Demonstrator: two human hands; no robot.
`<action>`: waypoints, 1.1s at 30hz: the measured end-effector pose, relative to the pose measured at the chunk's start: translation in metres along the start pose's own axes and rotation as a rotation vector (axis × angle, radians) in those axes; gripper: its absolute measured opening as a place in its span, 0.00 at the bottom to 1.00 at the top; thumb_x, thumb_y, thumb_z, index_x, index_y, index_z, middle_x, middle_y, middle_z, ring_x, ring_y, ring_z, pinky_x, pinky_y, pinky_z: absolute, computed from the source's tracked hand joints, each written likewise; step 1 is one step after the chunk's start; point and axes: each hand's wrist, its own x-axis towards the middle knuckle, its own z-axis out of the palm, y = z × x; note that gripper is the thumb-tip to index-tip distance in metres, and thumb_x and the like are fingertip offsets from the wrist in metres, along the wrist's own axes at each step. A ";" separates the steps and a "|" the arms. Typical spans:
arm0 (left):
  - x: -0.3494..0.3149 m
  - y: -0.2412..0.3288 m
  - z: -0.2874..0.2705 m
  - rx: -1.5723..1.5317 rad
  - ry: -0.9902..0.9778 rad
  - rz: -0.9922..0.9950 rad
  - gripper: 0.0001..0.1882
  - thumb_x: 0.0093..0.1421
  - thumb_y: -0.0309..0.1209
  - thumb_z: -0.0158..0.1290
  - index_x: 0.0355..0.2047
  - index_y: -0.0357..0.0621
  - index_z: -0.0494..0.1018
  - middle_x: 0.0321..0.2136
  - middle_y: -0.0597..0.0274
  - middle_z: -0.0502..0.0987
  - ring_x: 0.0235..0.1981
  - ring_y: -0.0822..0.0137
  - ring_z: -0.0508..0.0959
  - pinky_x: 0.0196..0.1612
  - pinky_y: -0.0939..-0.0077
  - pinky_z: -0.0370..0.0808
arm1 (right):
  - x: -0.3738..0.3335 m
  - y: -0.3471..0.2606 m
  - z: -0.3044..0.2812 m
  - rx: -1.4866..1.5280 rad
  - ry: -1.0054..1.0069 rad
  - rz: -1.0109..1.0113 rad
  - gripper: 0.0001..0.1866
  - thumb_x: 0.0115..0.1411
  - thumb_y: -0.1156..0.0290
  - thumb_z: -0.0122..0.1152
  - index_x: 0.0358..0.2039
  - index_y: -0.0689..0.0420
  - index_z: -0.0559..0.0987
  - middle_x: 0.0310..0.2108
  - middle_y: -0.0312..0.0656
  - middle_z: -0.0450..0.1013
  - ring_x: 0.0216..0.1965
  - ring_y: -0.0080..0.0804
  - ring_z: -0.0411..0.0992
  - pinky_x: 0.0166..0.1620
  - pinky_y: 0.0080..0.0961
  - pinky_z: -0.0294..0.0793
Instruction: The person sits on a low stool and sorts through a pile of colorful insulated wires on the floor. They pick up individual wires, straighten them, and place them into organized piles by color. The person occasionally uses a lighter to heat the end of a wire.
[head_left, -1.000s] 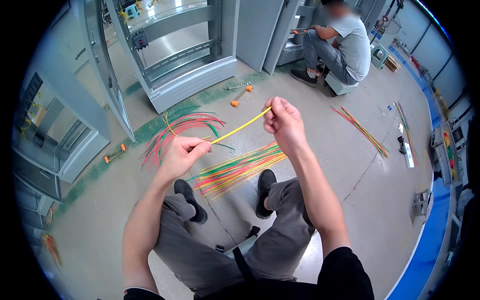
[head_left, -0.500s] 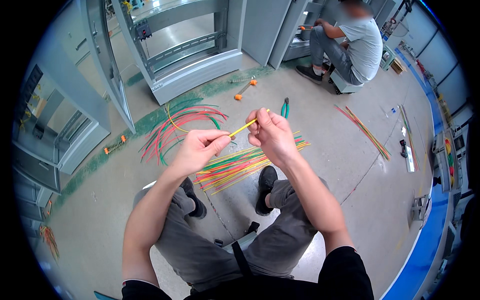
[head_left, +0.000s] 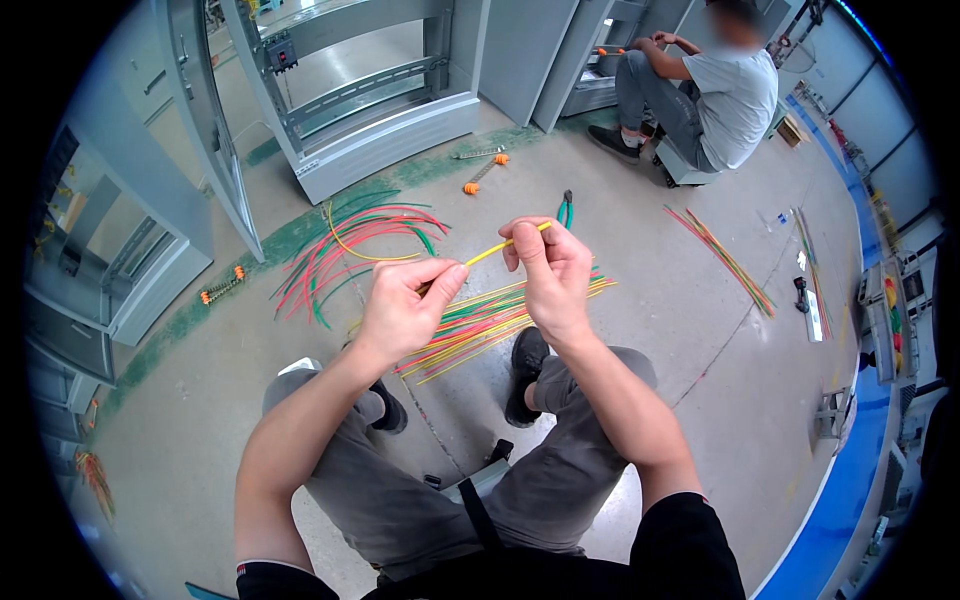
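A thin yellow wire (head_left: 488, 253) runs between my two hands, slightly bowed, above the floor. My left hand (head_left: 402, 308) is closed in a pinch on its lower left end. The fingers of my right hand (head_left: 553, 278) curl round the other end, and a short tip shows past them. Below my hands lies a spread of straight red, green and yellow wires (head_left: 475, 335), partly hidden by the left hand. Curved red and green wires (head_left: 350, 245) lie farther left, a yellow one among them. Green-handled pliers (head_left: 566, 212) rest on the floor beyond my right hand.
Grey metal cabinets (head_left: 390, 145) stand ahead and left, one with its door (head_left: 215, 140) open. A seated person (head_left: 725, 105) works at the far right. Orange-ended bars (head_left: 485, 175) lie on the floor. More straight wires (head_left: 720, 260) lie to the right.
The yellow wire has gone from nearly straight to slightly bowed as my fingers shifted on it. My view has moved a little; the wires on the floor lie as before.
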 end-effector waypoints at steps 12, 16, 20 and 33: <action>0.005 -0.019 -0.032 -0.074 -0.169 -0.094 0.10 0.60 0.30 0.54 0.34 0.34 0.79 0.15 0.71 0.69 0.17 0.81 0.64 0.20 0.81 0.59 | 0.038 0.005 -0.055 0.273 -0.167 0.307 0.16 0.67 0.63 0.50 0.33 0.64 0.76 0.23 0.36 0.69 0.23 0.21 0.65 0.30 0.18 0.66; 0.004 -0.018 -0.027 0.059 -0.064 0.025 0.09 0.59 0.29 0.55 0.32 0.33 0.78 0.14 0.67 0.68 0.17 0.79 0.64 0.20 0.79 0.59 | 0.034 -0.002 -0.046 0.076 -0.163 0.128 0.15 0.66 0.64 0.51 0.34 0.64 0.76 0.23 0.36 0.70 0.23 0.20 0.66 0.29 0.18 0.66; 0.006 -0.017 -0.021 0.131 -0.013 0.037 0.09 0.59 0.28 0.55 0.31 0.32 0.78 0.13 0.65 0.68 0.16 0.78 0.64 0.20 0.78 0.59 | 0.030 0.004 -0.044 0.040 -0.110 0.030 0.13 0.66 0.66 0.51 0.35 0.64 0.76 0.23 0.36 0.70 0.24 0.20 0.66 0.29 0.17 0.66; 0.010 -0.017 -0.010 0.210 0.014 0.122 0.07 0.59 0.26 0.55 0.32 0.32 0.77 0.15 0.66 0.69 0.17 0.76 0.66 0.21 0.77 0.62 | 0.024 0.012 -0.018 0.094 -0.227 0.262 0.14 0.67 0.65 0.50 0.34 0.64 0.76 0.24 0.37 0.72 0.23 0.18 0.65 0.28 0.16 0.65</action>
